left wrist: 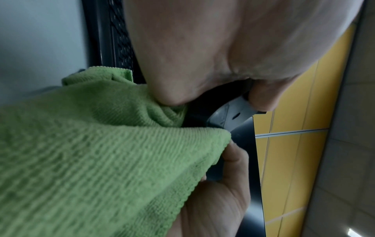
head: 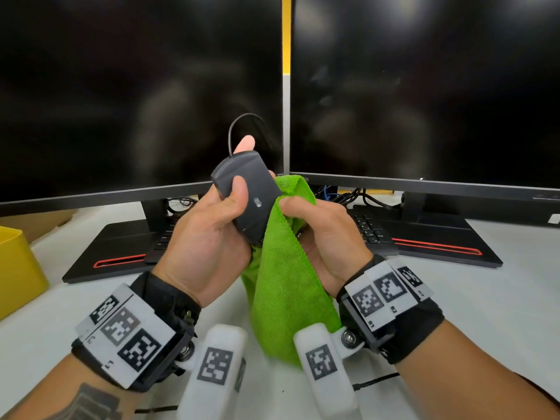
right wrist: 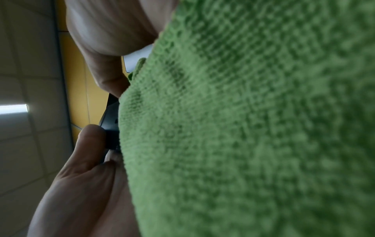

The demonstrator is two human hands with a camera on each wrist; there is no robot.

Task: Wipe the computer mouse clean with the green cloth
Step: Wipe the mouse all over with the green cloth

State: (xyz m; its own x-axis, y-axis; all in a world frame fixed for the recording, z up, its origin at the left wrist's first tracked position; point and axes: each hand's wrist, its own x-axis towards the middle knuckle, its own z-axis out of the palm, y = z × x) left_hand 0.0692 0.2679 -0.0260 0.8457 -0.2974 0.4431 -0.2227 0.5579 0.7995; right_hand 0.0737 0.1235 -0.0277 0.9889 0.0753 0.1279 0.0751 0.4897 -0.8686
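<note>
A dark grey wired computer mouse [head: 250, 192] is lifted off the desk in front of the monitors, its cord [head: 233, 131] looping up behind it. My left hand [head: 212, 225] grips the mouse, thumb across its top and a fingertip showing past its far end. My right hand [head: 321, 234] holds the green cloth [head: 285, 286] bunched against the mouse's right side, thumb pressing the fabric there. The cloth hangs down between my wrists. In the left wrist view the cloth [left wrist: 91, 160] meets the mouse's underside [left wrist: 229, 115]. The cloth [right wrist: 253, 128] fills most of the right wrist view, with a sliver of mouse [right wrist: 111, 121] showing.
Two dark monitors [head: 136, 86] [head: 424, 86] stand close behind on black bases with red stripes [head: 436, 244]. A black keyboard [head: 372, 231] lies under them. A yellow bin [head: 18, 268] sits at the left edge of the white desk [head: 485, 298]. Cables lie behind the stands.
</note>
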